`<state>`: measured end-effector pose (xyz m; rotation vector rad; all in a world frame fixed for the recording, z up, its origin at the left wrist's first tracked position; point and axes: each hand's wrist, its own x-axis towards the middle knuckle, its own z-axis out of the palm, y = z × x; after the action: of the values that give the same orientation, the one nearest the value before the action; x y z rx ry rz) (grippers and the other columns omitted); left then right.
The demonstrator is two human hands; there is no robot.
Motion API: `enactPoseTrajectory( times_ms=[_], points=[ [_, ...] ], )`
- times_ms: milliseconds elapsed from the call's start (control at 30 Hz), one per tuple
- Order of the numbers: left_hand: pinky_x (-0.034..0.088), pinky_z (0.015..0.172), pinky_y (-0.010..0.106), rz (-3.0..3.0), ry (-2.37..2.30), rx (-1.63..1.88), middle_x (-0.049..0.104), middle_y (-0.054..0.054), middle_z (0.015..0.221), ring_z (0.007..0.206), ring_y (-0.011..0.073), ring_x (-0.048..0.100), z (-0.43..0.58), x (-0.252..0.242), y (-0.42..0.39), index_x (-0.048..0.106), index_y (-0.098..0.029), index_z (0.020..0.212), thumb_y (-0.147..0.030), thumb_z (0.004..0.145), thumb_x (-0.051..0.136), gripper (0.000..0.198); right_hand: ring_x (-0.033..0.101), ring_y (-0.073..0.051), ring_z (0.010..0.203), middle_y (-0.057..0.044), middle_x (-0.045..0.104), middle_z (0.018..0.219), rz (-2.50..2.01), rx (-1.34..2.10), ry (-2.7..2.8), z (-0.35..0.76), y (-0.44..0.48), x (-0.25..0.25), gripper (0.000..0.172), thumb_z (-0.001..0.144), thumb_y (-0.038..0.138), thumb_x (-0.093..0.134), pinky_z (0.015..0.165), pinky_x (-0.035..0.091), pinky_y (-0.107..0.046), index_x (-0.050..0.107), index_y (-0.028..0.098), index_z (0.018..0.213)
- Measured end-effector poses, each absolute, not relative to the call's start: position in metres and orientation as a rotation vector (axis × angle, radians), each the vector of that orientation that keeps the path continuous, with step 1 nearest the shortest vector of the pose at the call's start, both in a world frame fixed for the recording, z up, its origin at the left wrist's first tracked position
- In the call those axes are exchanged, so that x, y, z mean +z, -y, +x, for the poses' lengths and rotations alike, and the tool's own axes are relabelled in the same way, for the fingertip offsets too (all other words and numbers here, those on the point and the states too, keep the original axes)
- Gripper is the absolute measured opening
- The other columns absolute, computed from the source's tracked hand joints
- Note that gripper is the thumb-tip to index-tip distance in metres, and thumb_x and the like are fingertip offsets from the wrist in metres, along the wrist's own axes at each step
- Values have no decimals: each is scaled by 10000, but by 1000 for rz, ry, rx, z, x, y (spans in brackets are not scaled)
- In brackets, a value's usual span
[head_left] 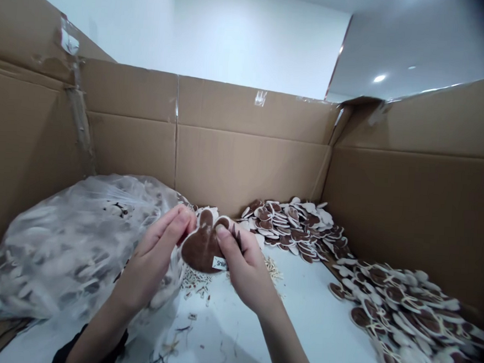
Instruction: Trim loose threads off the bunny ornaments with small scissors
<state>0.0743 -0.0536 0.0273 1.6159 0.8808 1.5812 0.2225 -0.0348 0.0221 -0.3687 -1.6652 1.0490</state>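
A brown rabbit-shaped plush piece [199, 249] with a pale edge and a small white printed label [219, 263] is held up in front of me. My right hand [246, 267] is closed on it, thumb pressed on the brown face near one ear. A dark pointed thing [238, 237] shows by the right fingers; its kind is unclear. My left hand [164, 239] is closed in a pinch at the piece's left edge. Whatever lies between those left fingertips is too small to make out.
A translucent plastic bag [76, 242] of pale and brown pieces fills the left. Similar rabbit pieces lie in a back pile [292, 226] and a right pile [414, 321]. Small scraps [197, 282] and threads litter the white table [299, 318]. Cardboard walls [252, 154] enclose it.
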Motion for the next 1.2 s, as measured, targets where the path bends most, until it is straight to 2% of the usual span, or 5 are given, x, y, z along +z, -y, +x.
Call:
enactPoseTrajectory(
  times_ms=[233, 467, 700, 867, 1200],
  points=[
    [303, 443, 117, 1755, -879, 1306, 395, -57, 673, 527, 62, 311, 75, 31, 65, 453, -191, 754, -502, 942, 517, 369, 361, -122, 621, 29, 399, 671, -465, 995, 1791, 225, 38, 23, 313, 951, 383, 464, 561, 311, -252, 425, 201, 699],
    [329, 458, 110, 1656, -668, 1360, 373, -52, 689, 546, 65, 340, 77, 26, 71, 492, -205, 801, -467, 971, 479, 312, 336, -118, 633, 32, 382, 698, -342, 1046, 1756, 223, 53, 23, 299, 992, 404, 425, 581, 307, -256, 427, 206, 768],
    [418, 538, 151, 1645, -687, 1511, 465, -27, 715, 622, 98, 445, 82, 23, 77, 550, -219, 825, -435, 970, 494, 266, 305, -110, 572, 41, 352, 635, -254, 1382, 1484, 216, 58, 14, 362, 965, 461, 496, 533, 283, -250, 447, 210, 709],
    [297, 376, 157, 1781, -844, 1606, 451, -39, 633, 467, 78, 329, 90, 30, 81, 538, -204, 765, -366, 978, 463, 278, 382, -118, 637, 26, 433, 670, -315, 1240, 1561, 221, 62, 19, 343, 969, 435, 493, 583, 334, -236, 469, 203, 719],
    [334, 435, 146, 1882, -970, 1526, 396, -53, 589, 501, 77, 366, 85, 36, 82, 475, -186, 679, -396, 962, 493, 353, 355, -133, 582, 31, 395, 639, -491, 929, 1776, 222, 63, 19, 196, 903, 250, 457, 500, 305, -242, 382, 228, 723]
  ],
)
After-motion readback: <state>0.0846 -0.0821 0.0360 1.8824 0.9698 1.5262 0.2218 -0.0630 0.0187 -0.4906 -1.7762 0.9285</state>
